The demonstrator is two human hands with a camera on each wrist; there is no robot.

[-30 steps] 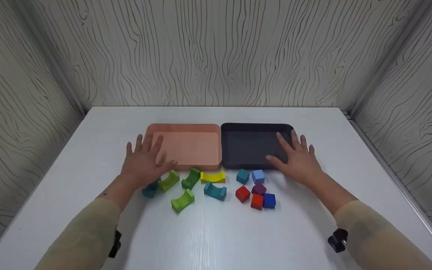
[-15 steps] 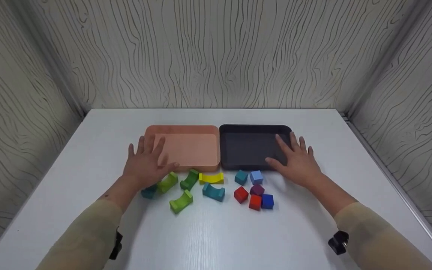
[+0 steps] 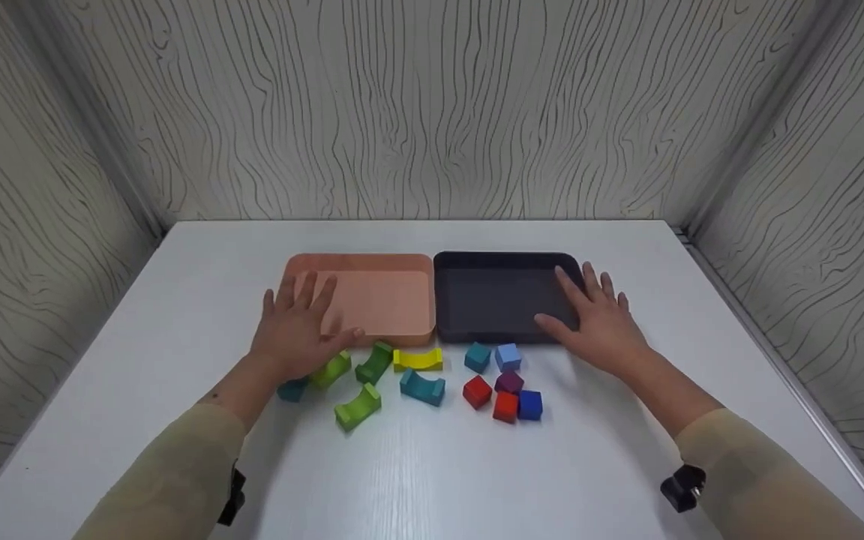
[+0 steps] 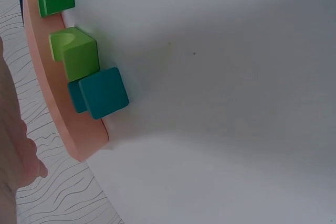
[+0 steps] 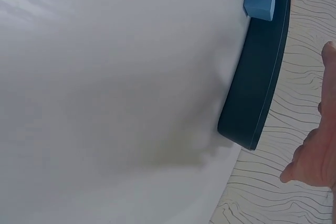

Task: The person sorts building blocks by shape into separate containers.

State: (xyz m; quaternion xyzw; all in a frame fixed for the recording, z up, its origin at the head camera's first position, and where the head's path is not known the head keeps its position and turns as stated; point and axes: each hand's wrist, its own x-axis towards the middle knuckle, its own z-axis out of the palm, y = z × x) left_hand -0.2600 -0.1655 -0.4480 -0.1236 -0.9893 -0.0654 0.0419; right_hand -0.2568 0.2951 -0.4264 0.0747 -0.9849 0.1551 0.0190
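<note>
My left hand (image 3: 293, 334) hovers with spread fingers over the left side of the pink tray (image 3: 402, 262), holding nothing. Below its wrist a teal arch block (image 3: 293, 389) is partly hidden; in the left wrist view that block (image 4: 105, 94) lies by the tray's wall. Around it lie a light green arch block (image 3: 332, 369), a dark green one (image 3: 373, 364), a yellow one (image 3: 418, 361), a lime one (image 3: 358, 407) and another teal one (image 3: 423, 388). Fingers spread, my right hand (image 3: 603, 326) hangs over the right edge of the black tray (image 3: 507, 260), also holding nothing.
Small cubes lie before the black tray: teal (image 3: 478, 358), light blue (image 3: 508, 358), purple (image 3: 509, 382), blue (image 3: 530, 405), and two red ones, one red cube (image 3: 477, 392) left of the other (image 3: 505, 407). Wood-patterned walls (image 3: 417, 112) enclose the white table (image 3: 402, 480).
My left hand has drifted a little to the right over the pink tray. The head view has shifted slightly. Blocks and trays keep their arrangement, and my right hand has hardly moved.
</note>
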